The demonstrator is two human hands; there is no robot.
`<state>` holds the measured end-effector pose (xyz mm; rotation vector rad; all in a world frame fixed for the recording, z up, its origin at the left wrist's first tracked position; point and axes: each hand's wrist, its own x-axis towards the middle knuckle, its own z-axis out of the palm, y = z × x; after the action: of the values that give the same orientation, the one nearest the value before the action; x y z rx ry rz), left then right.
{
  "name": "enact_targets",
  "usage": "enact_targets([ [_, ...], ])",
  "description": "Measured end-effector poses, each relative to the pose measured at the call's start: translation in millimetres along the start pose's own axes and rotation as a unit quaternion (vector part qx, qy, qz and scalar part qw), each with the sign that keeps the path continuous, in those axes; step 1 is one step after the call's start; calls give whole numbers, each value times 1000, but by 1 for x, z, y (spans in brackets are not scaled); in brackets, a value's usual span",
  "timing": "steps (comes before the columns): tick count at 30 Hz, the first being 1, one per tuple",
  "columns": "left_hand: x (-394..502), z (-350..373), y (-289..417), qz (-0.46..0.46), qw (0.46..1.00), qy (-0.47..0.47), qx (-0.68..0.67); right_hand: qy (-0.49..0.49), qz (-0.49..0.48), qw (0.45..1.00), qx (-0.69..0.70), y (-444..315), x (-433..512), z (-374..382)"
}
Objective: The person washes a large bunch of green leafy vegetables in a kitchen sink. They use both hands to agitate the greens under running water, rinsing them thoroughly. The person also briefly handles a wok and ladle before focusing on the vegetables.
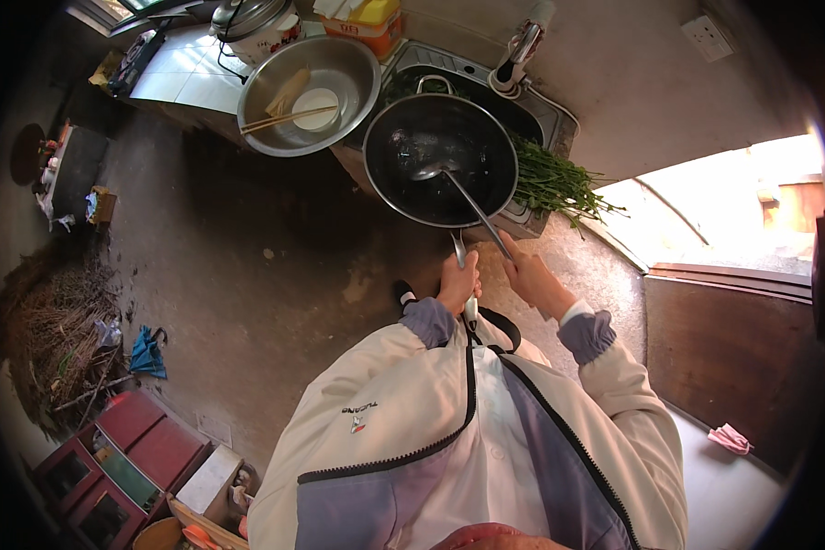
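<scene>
My left hand (459, 280) is closed round the handle of a dark wok (412, 199), which I hold over the near edge of the sink. In my right hand (533, 275) is the handle of a metal ladle (471, 199); its bowl rests in or just above the wok, near the middle. The wok's inside looks wet and shiny. Long green leafy stems (557, 179) lie to the right of the wok, across the sink's edge. Left of the wok, a wide steel basin (354, 82) holds a white bowl (318, 113), a pair of chopsticks (275, 122) and a pale brush-like bundle (290, 93).
A faucet (515, 65) rises behind the metal sink (440, 56). A rice cooker (258, 38) and an orange container (381, 41) stand on the tiled counter (179, 62). Dry brushwood (69, 323), a blue umbrella (148, 352) and a red cabinet (158, 447) are at the left.
</scene>
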<state>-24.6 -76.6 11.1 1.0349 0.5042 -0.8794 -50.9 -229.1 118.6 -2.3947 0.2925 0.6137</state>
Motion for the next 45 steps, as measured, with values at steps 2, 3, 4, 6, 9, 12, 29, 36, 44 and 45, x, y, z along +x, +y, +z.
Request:
enact_targets([
  [2,0,-1,-1,-2,1000,-3,-4,-9,-5,1000,-15,2,-18,0],
  [3,1,0,-1,-4,1000,-6,-5,-2,-22,999,-25,10,-28,0],
  [4,1,-1,-2,-2,1000,-6,-2,5,-40,999,-33,12,-34,0],
  [6,2,-4,-4,3,1000,-2,1,-26,-5,998,-54,3,-50,-12],
  [9,3,-8,-7,21,999,3,27,-37,-4,997,-67,3,-56,-18],
  [12,1,-10,-7,15,999,-2,38,-14,-20,996,-83,12,-39,-9],
  [29,0,-13,-3,14,999,-8,49,34,-97,992,-74,34,21,0],
  [36,3,-21,-4,23,999,-10,47,-6,-108,989,-104,12,11,-17],
  [44,-4,-17,2,15,998,2,54,3,-127,987,-103,16,16,-20],
  [45,-4,-18,1,10,999,-1,51,-12,-102,988,-119,11,11,-24],
])
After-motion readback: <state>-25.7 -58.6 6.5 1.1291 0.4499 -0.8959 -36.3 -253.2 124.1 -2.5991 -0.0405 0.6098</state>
